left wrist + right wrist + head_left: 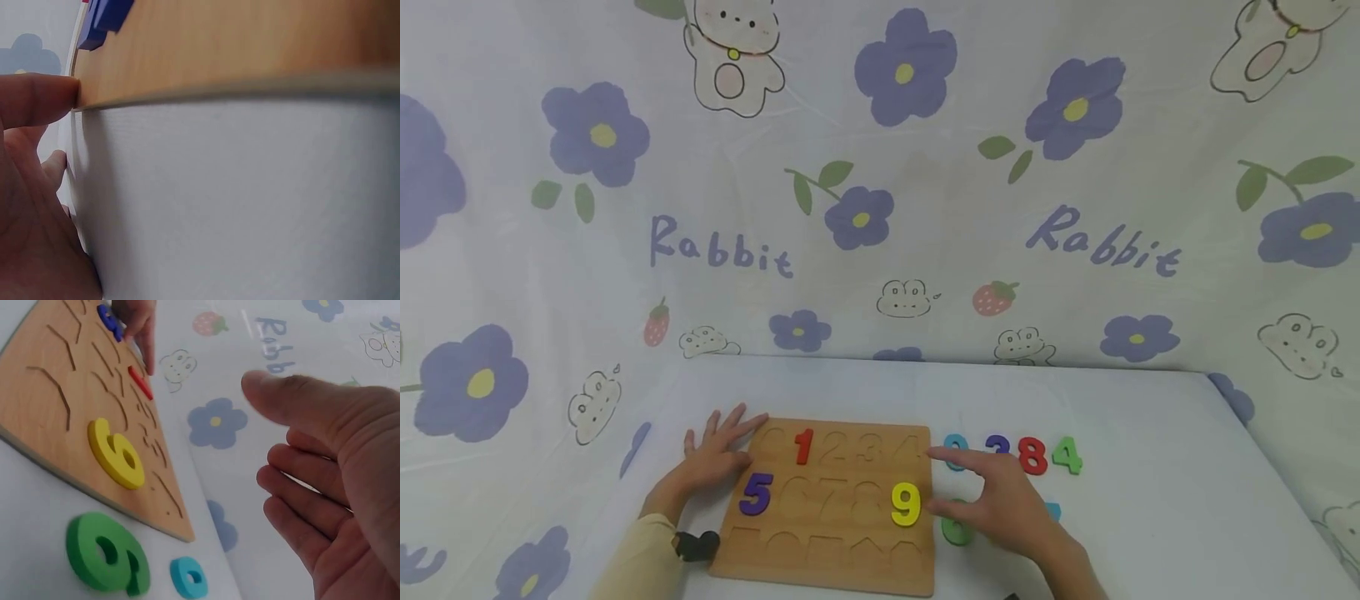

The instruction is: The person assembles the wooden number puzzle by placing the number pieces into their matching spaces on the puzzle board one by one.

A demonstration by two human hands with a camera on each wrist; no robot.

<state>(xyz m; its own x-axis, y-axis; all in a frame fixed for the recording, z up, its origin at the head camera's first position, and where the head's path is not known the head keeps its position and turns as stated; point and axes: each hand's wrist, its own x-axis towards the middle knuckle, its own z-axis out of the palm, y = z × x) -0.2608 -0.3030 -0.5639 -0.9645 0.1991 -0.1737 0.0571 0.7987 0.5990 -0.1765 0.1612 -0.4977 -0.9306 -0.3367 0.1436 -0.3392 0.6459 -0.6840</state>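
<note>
A wooden number board (820, 523) lies on the white table. My left hand (711, 458) rests at its left side with fingers spread; in the left wrist view a fingertip (62, 94) touches the board's edge. A purple 5 (755, 495) and a red 1 (803, 447) sit on the board near that hand. My right hand (1000, 504) hovers over the board's right edge, thumb and forefinger apart with nothing between them. Closest to its fingertips is a yellow 9 (906, 505). In the right wrist view the yellow 9 (119, 456) lies within the board's outline.
Right of the board lie a light blue 0 (176, 575), a partly hidden purple numeral (997, 442), a red 8 (1032, 457) and a green 4 (1067, 456). A green numeral (87, 556) and a light blue piece (1054, 511) are partly behind my right hand. Patterned cloth (925, 167) hangs behind.
</note>
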